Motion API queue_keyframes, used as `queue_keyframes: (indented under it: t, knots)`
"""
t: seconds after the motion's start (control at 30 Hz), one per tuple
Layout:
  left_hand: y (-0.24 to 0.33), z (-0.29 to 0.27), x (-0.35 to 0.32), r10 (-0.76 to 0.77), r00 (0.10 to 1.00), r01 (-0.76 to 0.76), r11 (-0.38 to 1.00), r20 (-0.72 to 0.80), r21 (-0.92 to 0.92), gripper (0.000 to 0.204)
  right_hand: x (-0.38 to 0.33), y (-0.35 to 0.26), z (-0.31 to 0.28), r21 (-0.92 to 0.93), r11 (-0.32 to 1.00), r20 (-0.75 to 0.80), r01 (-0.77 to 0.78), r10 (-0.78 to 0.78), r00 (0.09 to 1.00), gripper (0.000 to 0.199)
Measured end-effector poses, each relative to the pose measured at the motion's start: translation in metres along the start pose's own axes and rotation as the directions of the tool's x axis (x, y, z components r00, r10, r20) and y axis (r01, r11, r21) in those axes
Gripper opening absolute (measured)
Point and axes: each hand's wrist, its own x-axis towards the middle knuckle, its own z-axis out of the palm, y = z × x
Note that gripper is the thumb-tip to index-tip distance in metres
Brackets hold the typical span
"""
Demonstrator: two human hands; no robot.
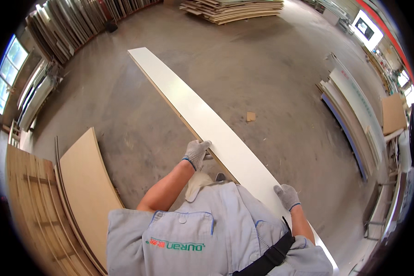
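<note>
Concrete floor [124, 115] surrounds me; board stacks [232, 9] stand well apart, leaning brown panels [85, 184] near. I hold a long white plank [202, 117] off the floor: left hand [197, 153] and right hand [287, 196] gripping its edges.

Open concrete floor [124, 115] spreads from 10 to 1 o'clock around the long white board [202, 119]. Leaning panels [87, 184] crowd 8 o'clock, stacked sheets [354, 115] block 3 o'clock, and a small wood scrap [250, 116] lies at 1 o'clock.

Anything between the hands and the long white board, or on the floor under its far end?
Nothing visible. Both gloved hands, left hand and right hand, already grip the white board. Only a small wood scrap lies on the floor, right of it.
</note>
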Motion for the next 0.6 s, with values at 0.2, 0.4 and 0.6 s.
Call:
queue_keyframes:
  t: [0.2, 0.4, 0.6]
  knots:
    - [0.114, -0.034, 0.156, -0.03, 0.998, 0.028, 0.999, -0.06, -0.036, 0.025, 0.224, -0.053, -0.031, 0.068, 0.992, 0.015, -0.11, 0.109, 0.994, 0.068]
    - [0.263, -0.084, 0.326, -0.024, 0.993, 0.023, 1.0, -0.116, -0.013, 0.026, 0.426, -0.203, -0.115, -0.029, 0.997, 0.216, -0.073, 0.078, 0.973, 0.075]
    - [0.407, -0.115, 0.48, -0.044, 0.994, 0.048, 0.998, -0.105, 0.036, 0.02, 0.611, -0.263, -0.126, -0.094, 0.993, 0.275, 0.07, -0.041, 0.96, 0.067]
